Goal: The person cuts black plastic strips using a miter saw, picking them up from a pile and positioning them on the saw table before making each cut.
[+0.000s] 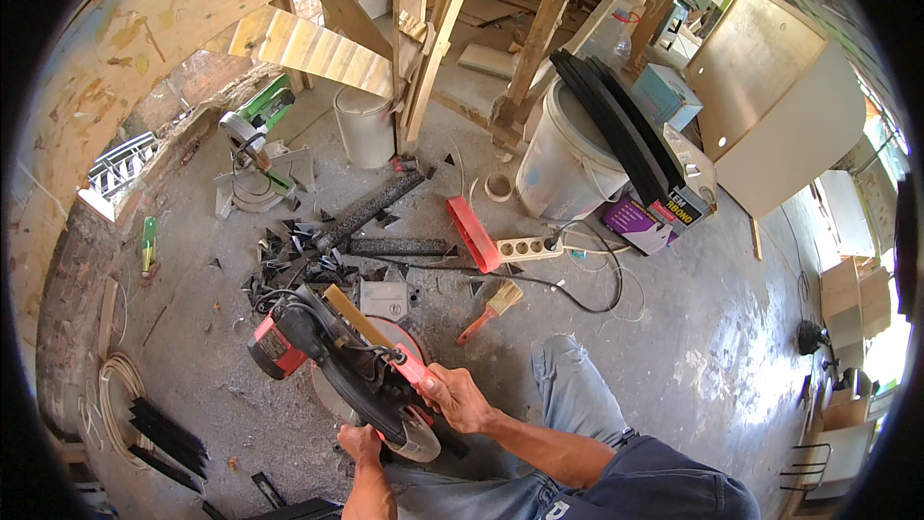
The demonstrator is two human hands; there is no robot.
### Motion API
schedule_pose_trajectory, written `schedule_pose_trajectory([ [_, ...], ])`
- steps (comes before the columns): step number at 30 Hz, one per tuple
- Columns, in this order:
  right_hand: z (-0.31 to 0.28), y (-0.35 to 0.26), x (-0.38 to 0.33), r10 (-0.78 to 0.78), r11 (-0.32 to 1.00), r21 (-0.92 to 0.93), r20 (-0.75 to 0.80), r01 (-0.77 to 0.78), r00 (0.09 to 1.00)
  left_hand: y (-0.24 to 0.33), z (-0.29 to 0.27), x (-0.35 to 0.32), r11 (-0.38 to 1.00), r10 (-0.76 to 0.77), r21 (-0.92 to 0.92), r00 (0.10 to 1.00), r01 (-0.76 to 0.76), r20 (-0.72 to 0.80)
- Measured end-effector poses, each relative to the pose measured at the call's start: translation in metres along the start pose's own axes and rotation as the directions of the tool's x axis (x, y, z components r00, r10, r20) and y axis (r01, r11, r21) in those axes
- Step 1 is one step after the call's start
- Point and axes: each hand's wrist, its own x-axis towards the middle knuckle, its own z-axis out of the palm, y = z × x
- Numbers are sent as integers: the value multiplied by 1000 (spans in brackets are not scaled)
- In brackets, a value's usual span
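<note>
A red and black mitre saw [337, 356] stands on the floor in front of me, its head tilted over a round base. My right hand [456, 399] is wrapped round the saw's red handle [412, 366]. Beside the blade guard [416, 439], low at the saw's base, my left hand [360, 443] is closed; what its fingers hold is hidden. A dark end piece [456, 445] shows on the other side of the guard. Black triangular offcuts [274, 255] lie heaped beyond the saw, next to a dark speckled bar [371, 210].
Further out are a paintbrush [491, 310], a red channel-shaped piece [472, 234], a power strip [527, 249] with trailing cords and a white bucket [568, 159] bearing black strips [616, 120]. A green saw [260, 130] stands far left; coiled cable [115, 395] and black strips lie nearer.
</note>
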Motion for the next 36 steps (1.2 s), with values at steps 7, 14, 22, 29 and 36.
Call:
schedule_pose_trajectory([
  [7, -1, 0, -1, -13, 1000, -6, 1, 13, 1000, 3, -5, -2, 1000, -16, -24, 1000, 16, 13],
  [14, -2, 1, -4, -4, 1000, -1, 4, 4, 1000, 11, -9, -5, 999, -38, 9, 999, 37, 32],
  [22, -2, 7, -6, -19, 1000, 16, 3, 19, 1000, 5, -2, -3, 999, -21, -26, 1000, 21, 5],
  [29, -3, 4, -4, -26, 1000, -15, -1, 26, 1000, -4, 1, 2, 999, 11, -34, 1000, -11, 20],
  [36, -8, 5, -9, -48, 999, -21, -13, 47, 999, 8, 3, -9, 993, 66, -97, 996, -71, -55],
])
